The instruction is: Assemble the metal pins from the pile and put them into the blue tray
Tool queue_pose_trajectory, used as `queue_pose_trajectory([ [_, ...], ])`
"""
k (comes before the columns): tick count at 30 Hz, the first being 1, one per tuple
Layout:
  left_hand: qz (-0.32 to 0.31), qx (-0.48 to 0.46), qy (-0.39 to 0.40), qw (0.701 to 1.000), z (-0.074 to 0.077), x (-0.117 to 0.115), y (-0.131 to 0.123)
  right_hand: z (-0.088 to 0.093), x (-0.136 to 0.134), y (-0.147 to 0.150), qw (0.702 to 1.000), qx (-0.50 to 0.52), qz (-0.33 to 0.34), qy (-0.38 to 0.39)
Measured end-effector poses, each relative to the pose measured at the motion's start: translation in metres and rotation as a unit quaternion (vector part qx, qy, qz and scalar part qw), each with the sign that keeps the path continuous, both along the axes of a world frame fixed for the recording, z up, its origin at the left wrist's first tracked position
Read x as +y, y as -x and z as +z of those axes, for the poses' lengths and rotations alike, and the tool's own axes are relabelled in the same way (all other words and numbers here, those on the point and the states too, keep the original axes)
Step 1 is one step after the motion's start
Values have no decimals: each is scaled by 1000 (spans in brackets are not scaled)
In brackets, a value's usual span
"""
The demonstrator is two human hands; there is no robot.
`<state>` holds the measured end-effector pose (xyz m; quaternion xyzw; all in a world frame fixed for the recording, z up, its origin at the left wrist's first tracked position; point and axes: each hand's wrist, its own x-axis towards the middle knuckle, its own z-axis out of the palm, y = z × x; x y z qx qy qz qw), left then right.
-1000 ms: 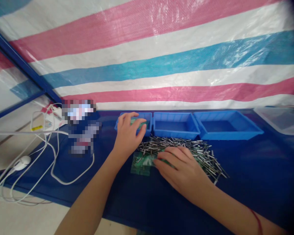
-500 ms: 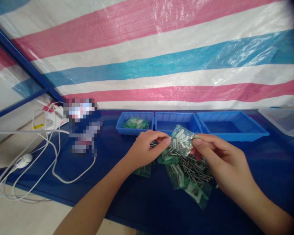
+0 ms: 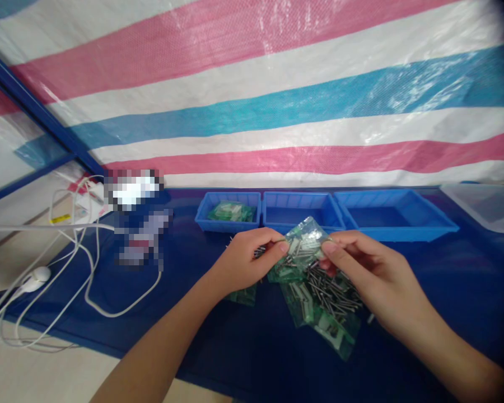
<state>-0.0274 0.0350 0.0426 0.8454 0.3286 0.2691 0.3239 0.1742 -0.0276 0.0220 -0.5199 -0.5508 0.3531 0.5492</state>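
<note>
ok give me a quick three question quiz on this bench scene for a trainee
1. True or false: both hands pinch the same small clear bag.
2. Which blue bin holds green-printed bags? A. left bin B. middle bin C. right bin
3. What lies on the blue cloth under the hands?

Key:
1. True: left hand and right hand grip its top edge.
2. A.
3. A pile of metal pins with more small bags.

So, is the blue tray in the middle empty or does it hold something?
Empty, as far as visible: the middle blue tray shows only its bare floor, unlike the left tray holding green bags.
</note>
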Motion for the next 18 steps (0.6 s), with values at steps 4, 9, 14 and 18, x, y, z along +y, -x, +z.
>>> queue_pose_trajectory([
  [4,17,-15,-3,1000,-1,0,-1,-4,-1,-3,999,22,15,24],
  [9,59,-91,90,990,-6,-2,-4,-3,0,0,997,62,29,25],
  [14,49,-157,169,972,-9,-3,-5,-2,0,-1,997,64,28,17],
  [18,55,-153,168,972,-15,-1,-5,-4,-1,2,995,96,9,22],
])
